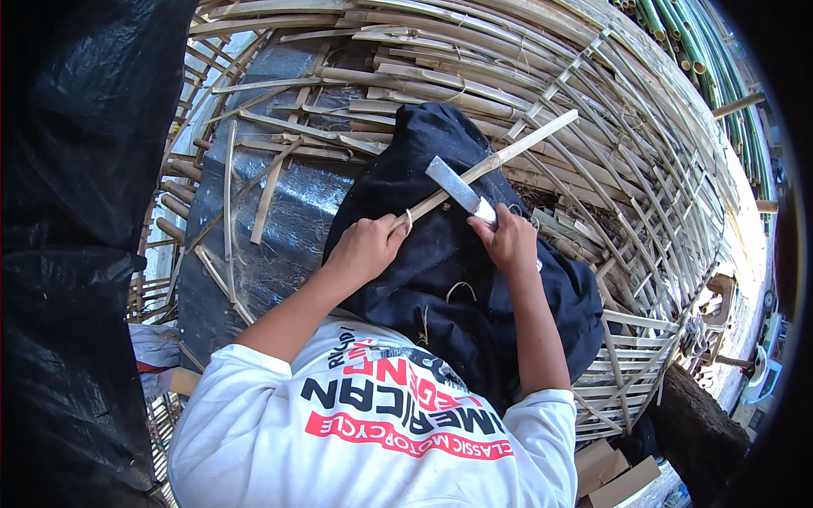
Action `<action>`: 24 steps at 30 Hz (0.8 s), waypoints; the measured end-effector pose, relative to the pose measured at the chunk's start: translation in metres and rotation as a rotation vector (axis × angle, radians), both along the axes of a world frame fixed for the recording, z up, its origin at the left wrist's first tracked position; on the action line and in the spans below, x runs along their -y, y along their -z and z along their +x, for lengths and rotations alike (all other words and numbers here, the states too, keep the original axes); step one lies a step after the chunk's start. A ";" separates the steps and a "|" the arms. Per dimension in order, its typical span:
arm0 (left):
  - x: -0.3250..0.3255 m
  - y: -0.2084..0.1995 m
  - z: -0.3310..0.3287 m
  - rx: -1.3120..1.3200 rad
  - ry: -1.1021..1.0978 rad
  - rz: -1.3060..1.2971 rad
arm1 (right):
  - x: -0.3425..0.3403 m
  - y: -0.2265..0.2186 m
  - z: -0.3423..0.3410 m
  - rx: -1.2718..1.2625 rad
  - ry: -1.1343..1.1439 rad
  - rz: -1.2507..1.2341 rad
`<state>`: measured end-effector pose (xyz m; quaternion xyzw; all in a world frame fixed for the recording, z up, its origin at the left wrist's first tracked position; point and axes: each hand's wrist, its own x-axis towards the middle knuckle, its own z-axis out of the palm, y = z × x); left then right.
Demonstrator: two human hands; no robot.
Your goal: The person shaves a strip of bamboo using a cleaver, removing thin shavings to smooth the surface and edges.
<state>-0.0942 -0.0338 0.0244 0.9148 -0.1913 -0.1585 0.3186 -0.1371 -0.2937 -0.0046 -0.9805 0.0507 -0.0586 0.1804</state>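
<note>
Shaving a bamboo strip (532, 141), it seems: above the black-clothed lap (445, 262), the left hand (366, 247) grips its lower end, the right hand (511, 242) a broad knife (450, 180) crossing it. The next stroke likely calls for steady holding.

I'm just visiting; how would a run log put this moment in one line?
Left grip: closed on bamboo strip | Right grip: closed on knife | Knife: crossing strip, contact unclear | Below: black cloth
</note>
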 end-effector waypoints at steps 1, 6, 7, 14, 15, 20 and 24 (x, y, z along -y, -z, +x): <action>0.002 0.001 0.000 -0.004 0.000 -0.003 | 0.001 -0.001 0.001 -0.018 0.019 0.015; 0.002 0.003 0.001 0.007 -0.006 0.004 | -0.026 -0.022 0.006 -0.151 -0.071 0.090; 0.002 0.004 0.001 0.018 -0.002 0.007 | -0.029 -0.022 0.006 -0.164 -0.066 0.096; 0.002 0.006 -0.002 0.058 0.018 0.049 | -0.016 -0.021 0.010 -0.200 -0.045 0.032; 0.001 0.008 -0.001 0.069 0.023 0.045 | -0.011 -0.019 0.016 -0.186 0.000 0.019; 0.004 0.005 -0.002 0.039 0.010 0.070 | -0.006 -0.022 0.020 -0.241 0.059 0.018; 0.007 0.009 -0.001 0.055 0.024 0.071 | -0.030 -0.026 0.009 -0.179 -0.048 0.114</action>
